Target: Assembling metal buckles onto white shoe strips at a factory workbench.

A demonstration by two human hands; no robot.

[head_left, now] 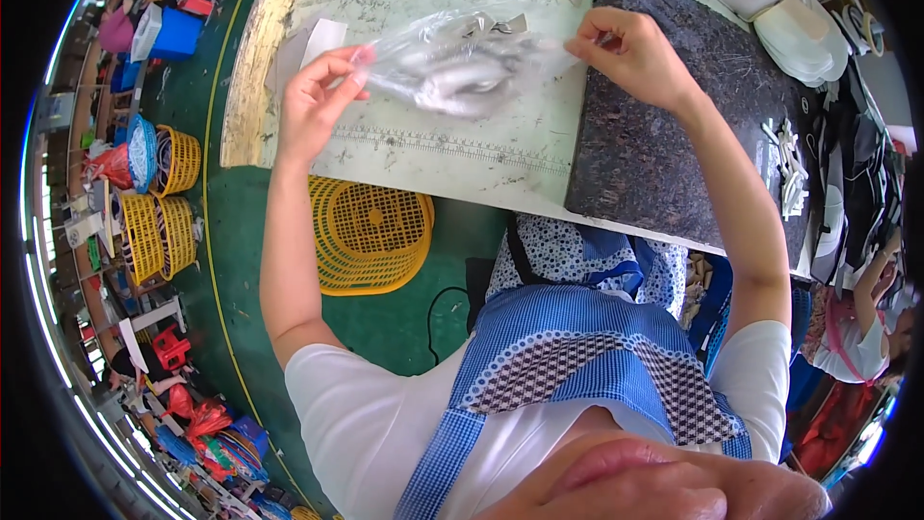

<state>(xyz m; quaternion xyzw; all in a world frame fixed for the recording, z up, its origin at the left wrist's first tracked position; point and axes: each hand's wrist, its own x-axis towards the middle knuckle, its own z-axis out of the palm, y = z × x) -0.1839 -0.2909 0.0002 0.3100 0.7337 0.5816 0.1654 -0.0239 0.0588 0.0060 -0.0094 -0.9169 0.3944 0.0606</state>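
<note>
A clear plastic bag [457, 63] is stretched out between my two hands above the worktable. Its left end is pinched in the fingers of my left hand [322, 96]. My right hand [635, 53] pinches the opposite end, near the left edge of a dark stone slab [664, 125]. Whitish, glossy folds show in the middle of the bag; whether anything lies inside, I cannot tell. A small dark and silvery thing [500, 26] shows at the bag's far side, partly covered by the film.
The pale worktable [433, 169] has ruler marks along its near side. Under it on the green floor stands a yellow basket [371, 274]. White cut pieces [804, 39] and black material [857, 144] lie at the right. Another person [857, 337] is at the far right.
</note>
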